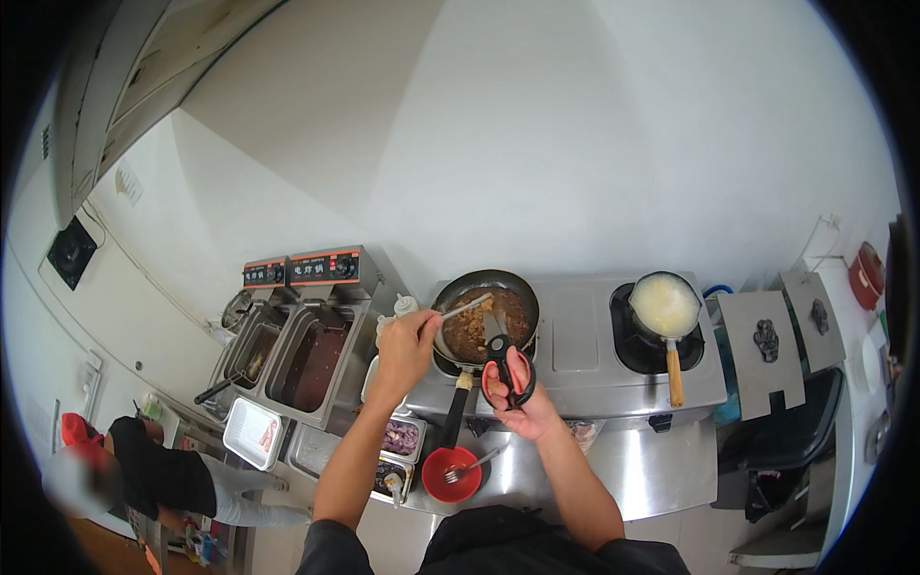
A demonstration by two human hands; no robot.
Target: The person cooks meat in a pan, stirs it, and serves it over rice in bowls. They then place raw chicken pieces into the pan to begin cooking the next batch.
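Observation:
My left hand (410, 347) grips a thin metal utensil (466, 307) whose far end reaches over a dark frying pan (530, 295). Its exact kind is hard to tell. In my right hand (535, 413) are kitchen scissors (497, 346) with black and red handles, their blades pointing down into the pan. Brown sauce with lumpy pieces of food (467, 334) fills the pan, which sits on the left burner. The pan's black handle (456, 413) points towards me, between my forearms. Below it stands a red bowl (438, 490) with a metal fork (471, 466) in it.
A pot of pale, frothy liquid (665, 305) sits on the right burner. Two electric fryers (338, 402) stand at left, beside a white tray (248, 449). Chopped purple onion (402, 437) fills a container by my left forearm. Another person (165, 467) bends at a far-left counter.

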